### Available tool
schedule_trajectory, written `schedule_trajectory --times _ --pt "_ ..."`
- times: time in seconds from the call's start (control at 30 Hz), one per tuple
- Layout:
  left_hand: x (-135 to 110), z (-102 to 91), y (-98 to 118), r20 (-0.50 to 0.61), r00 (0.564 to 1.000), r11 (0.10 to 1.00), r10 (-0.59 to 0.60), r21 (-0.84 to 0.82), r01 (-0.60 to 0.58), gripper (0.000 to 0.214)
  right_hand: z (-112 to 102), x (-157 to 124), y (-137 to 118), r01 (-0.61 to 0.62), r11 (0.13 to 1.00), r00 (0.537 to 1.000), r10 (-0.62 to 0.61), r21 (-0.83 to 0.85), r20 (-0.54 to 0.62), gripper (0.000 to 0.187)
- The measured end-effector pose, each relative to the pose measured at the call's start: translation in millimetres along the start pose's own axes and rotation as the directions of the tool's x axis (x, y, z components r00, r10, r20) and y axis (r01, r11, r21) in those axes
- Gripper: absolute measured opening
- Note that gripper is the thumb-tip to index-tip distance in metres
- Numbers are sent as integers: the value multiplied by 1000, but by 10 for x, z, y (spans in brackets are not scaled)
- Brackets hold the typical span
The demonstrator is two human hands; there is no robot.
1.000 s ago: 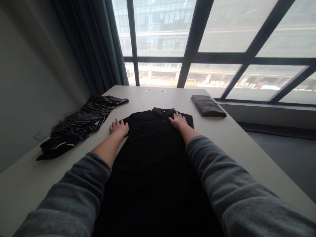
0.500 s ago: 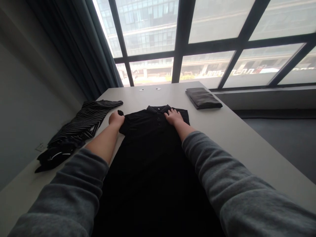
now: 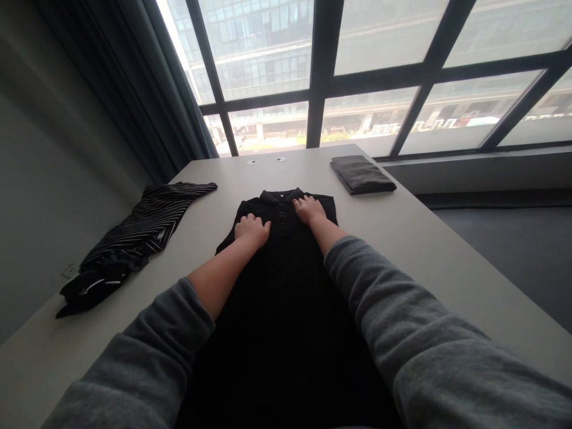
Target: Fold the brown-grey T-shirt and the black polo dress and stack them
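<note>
A black polo shirt (image 3: 286,310) lies spread on the white table, its collar and buttons at the far end and its lower part towards me. The left sleeve is folded inward over the body, and my left hand (image 3: 253,231) rests on that fold, fingers slightly bent and thumb apart. Just right of the buttons, below the collar, my right hand (image 3: 310,210) lies flat on the shirt with its fingers spread. The right sleeve sticks out past this hand.
On the white table (image 3: 447,286), a striped dark garment (image 3: 138,223) lies loosely at the left, with a black bunched piece (image 3: 92,289) at its near end. A folded grey cloth (image 3: 363,174) sits at the far right. Beyond stands a large window (image 3: 370,89).
My left hand has moved right, bringing the left sleeve from outstretched to folded in on the shirt, and its grip has loosened. My right hand stays on the shirt.
</note>
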State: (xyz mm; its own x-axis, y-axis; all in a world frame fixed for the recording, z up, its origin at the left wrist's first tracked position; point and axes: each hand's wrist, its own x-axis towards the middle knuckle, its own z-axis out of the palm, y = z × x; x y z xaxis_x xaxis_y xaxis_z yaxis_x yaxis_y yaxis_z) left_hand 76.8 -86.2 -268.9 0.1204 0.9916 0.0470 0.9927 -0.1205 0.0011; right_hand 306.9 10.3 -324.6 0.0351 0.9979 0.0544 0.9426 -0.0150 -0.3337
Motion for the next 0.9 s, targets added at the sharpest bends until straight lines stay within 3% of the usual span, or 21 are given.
schedule_trajectory --times 0.07,0.2,0.27,0.47,0.53,0.63,0.77,0.83,0.9 --pt "-35 30 -183 -11 1000 1000 -18 -19 18 64 4 -4 -2 2 1000 1000 -2 -2 -8 73" --pt "-172 164 -639 112 994 999 -16 -37 20 67 4 -13 4 11 1000 999 -11 -10 -32 75" --pt "-257 256 -829 122 993 1000 -1 -24 4 68 -1 -23 0 17 1000 998 -18 -16 -55 76" --pt "-410 378 -1063 104 993 997 -50 -59 57 70 -43 -114 -28 76 995 988 -85 -66 -132 68" --pt "-473 360 -1115 100 995 997 5 -81 3 70 -85 -164 -30 99 991 983 -112 -95 -147 64" --pt "-609 326 -1261 80 980 980 184 -95 -176 70 -163 -231 -122 152 978 970 -175 -140 -170 56" --pt "-745 301 -1483 32 939 934 343 -121 -337 65 -138 -282 -662 331 934 927 -348 -131 -142 49" --pt "-756 284 -1535 -6 939 928 345 -148 -342 59 -22 -291 -1079 452 888 889 -456 -83 -47 51" --pt "-740 258 -1534 -66 948 934 311 -165 -318 53 136 -282 -1478 491 870 870 -487 -35 82 57"
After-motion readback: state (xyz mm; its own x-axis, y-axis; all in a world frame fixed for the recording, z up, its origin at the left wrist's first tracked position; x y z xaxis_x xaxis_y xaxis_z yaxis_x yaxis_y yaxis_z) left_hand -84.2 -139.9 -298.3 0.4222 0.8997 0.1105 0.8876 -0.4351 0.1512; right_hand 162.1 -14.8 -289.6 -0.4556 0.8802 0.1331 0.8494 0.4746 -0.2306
